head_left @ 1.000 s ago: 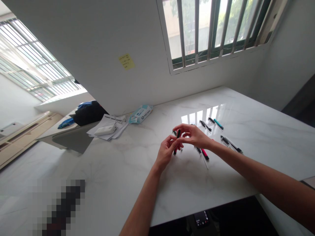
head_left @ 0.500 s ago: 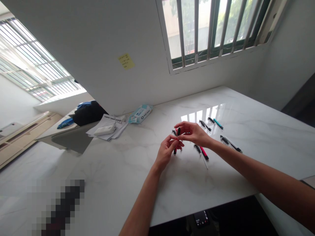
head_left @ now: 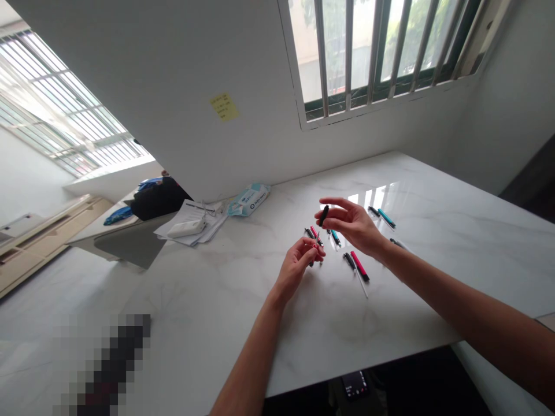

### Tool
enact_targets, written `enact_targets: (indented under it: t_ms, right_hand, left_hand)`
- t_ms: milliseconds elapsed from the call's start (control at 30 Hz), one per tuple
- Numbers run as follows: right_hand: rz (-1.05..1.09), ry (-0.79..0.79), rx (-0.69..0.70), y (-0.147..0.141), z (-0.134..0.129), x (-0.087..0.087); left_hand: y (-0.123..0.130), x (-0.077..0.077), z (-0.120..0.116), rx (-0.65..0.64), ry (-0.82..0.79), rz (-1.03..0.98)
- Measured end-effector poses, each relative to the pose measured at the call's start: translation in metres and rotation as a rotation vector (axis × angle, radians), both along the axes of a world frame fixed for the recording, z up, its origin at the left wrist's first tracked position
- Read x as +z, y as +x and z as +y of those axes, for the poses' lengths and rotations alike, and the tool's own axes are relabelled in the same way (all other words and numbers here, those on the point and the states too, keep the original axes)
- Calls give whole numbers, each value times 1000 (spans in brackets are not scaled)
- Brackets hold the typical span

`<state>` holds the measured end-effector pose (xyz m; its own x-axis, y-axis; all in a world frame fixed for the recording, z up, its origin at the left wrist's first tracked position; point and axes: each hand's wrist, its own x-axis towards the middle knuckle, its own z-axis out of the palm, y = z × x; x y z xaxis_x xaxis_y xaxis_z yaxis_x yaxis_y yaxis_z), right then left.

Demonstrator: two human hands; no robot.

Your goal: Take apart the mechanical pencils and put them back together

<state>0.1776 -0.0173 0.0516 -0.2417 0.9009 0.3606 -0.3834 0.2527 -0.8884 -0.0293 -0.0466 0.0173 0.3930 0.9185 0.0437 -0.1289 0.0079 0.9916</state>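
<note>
My left hand (head_left: 291,270) is closed around a red pen barrel (head_left: 315,247), and a thin refill tip sticks up out of its top. Up and to the right, my right hand (head_left: 356,230) pinches a short black pen piece (head_left: 323,216) between thumb and fingers, apart from the barrel. Beneath and between the hands lie blue pen parts (head_left: 336,237) and more red and black ones. A red pen barrel with a black end (head_left: 359,266) rests beside a white refill (head_left: 361,285). My right forearm partly covers another set of pen parts.
Teal pen parts (head_left: 387,218) lie farther back on the marble-patterned table (head_left: 225,323). At the back left are a wipes packet (head_left: 249,200) and papers (head_left: 208,234) under a white object. A lit phone-like screen (head_left: 355,385) shows below the front edge.
My right hand has moved up and right with the black piece, separating it from the red barrel in my left hand. The refill tip is now exposed. My left hand stays nearly in place.
</note>
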Motion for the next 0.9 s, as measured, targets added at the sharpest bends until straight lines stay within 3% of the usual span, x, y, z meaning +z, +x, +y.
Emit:
enact_targets:
  t_ms: [133,267,433,600,767,900]
  right_hand:
    - [14,-14,-143,3,5,-1]
    - [-175,67,-248,2,7,-8]
    - [-436,73,-165,-6,3,-13]
    - [-568,67,-108,-8,1,-16]
    - [-753,261,-202,0,4,-18]
    - [-940,323,-113,5,1,-13]
  left_hand:
    - [1,0,2,22,0,-23]
    - [1,-1,5,75,-41,-85]
    - [1,0,6,126,-64,-121]
    - [-1,2,6,186,-7,-103]
    - [-4,1,8,216,17,-116]
    - [-4,-1,8,221,-3,-120]
